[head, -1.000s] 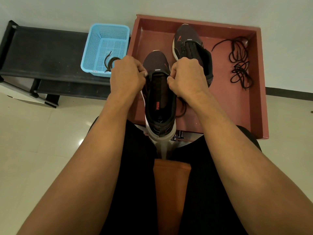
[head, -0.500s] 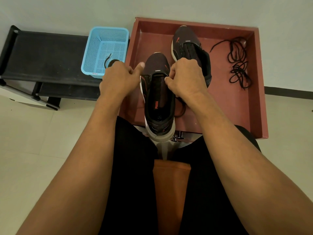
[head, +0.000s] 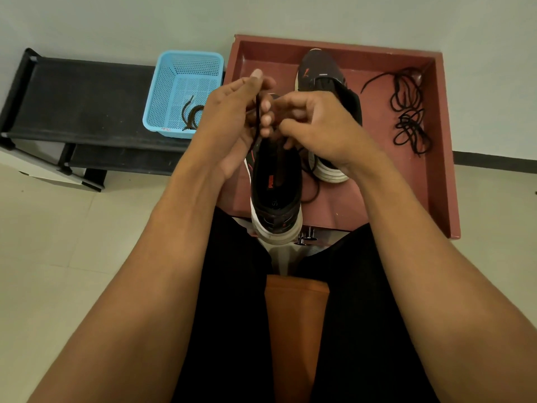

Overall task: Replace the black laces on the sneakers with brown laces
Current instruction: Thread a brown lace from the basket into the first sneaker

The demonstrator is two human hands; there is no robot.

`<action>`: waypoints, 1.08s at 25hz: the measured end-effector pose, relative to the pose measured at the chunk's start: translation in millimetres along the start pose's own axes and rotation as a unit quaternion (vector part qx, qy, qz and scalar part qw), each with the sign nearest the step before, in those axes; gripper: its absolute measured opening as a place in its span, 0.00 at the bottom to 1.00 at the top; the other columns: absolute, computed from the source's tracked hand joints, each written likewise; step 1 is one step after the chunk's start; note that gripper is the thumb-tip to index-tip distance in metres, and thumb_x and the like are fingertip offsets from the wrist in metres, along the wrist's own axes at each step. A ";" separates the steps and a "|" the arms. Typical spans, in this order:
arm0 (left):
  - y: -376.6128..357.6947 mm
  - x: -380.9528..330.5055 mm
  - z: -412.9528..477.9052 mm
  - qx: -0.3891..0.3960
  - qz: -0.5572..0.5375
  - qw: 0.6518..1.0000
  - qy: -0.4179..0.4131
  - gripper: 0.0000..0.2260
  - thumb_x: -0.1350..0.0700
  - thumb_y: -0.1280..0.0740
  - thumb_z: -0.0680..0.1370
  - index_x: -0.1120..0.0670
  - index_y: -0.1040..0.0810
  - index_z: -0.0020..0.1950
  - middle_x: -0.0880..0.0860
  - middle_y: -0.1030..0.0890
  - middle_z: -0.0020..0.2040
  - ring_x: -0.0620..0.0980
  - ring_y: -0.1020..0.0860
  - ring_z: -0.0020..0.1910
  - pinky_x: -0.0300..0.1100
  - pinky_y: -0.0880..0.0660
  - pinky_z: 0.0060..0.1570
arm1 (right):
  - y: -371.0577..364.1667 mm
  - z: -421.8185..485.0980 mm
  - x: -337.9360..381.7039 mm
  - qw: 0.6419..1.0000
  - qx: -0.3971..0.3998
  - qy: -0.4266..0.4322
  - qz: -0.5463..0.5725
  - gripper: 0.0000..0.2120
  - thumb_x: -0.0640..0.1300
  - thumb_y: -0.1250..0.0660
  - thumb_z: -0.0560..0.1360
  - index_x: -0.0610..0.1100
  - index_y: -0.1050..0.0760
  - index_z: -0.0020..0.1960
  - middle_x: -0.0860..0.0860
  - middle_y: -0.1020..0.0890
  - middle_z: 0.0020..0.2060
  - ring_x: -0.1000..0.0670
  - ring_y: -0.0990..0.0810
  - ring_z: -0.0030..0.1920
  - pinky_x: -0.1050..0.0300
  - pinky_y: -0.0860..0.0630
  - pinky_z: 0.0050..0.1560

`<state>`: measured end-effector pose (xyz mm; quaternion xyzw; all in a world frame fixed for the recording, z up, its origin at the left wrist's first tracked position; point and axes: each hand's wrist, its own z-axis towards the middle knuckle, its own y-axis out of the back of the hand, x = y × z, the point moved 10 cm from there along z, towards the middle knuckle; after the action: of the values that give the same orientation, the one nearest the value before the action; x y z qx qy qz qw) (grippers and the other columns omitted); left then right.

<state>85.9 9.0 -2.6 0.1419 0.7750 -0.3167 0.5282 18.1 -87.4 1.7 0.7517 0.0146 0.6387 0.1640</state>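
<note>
A dark sneaker [head: 276, 193] with a white sole stands heel toward me at the near edge of the red tray [head: 436, 181]. Both hands are raised over its front. My left hand [head: 232, 123] pinches a dark lace strand [head: 257, 117] that runs down into the shoe. My right hand [head: 316, 126] is curled beside it, fingertips pinching at the same lace; the exact grip is hidden. The second sneaker [head: 322, 80] lies behind my right hand. Loose black laces [head: 406, 112] lie at the tray's right side. A brown lace [head: 190, 114] sits in the blue basket [head: 180, 74].
The blue basket stands on a low black rack [head: 78, 103] at the left, against a pale wall. My black-clad legs and an orange seat [head: 296, 330] fill the foreground. Pale tiled floor [head: 52, 257] lies on both sides.
Both hands rose from the shoe's eyelets and came together above its toe. My left hand, off to the side half a second ago, now pulls a lace strand upward.
</note>
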 end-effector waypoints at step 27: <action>84.8 -19.9 9.5 -0.197 0.610 0.765 -0.061 0.19 0.52 0.32 0.82 0.54 0.26 0.73 0.59 0.23 0.68 0.58 0.26 0.69 0.52 0.28 0.68 | 32.2 7.0 -17.9 0.996 -0.082 0.017 0.000 0.09 0.34 0.31 0.80 0.40 0.16 0.58 0.47 0.11 0.45 0.53 0.16 0.39 0.59 0.20 0.40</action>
<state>147.8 69.6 -15.8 0.4584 0.5365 0.2243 0.6721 15.5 -123.6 -7.8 0.7245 -0.0347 0.6506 0.2249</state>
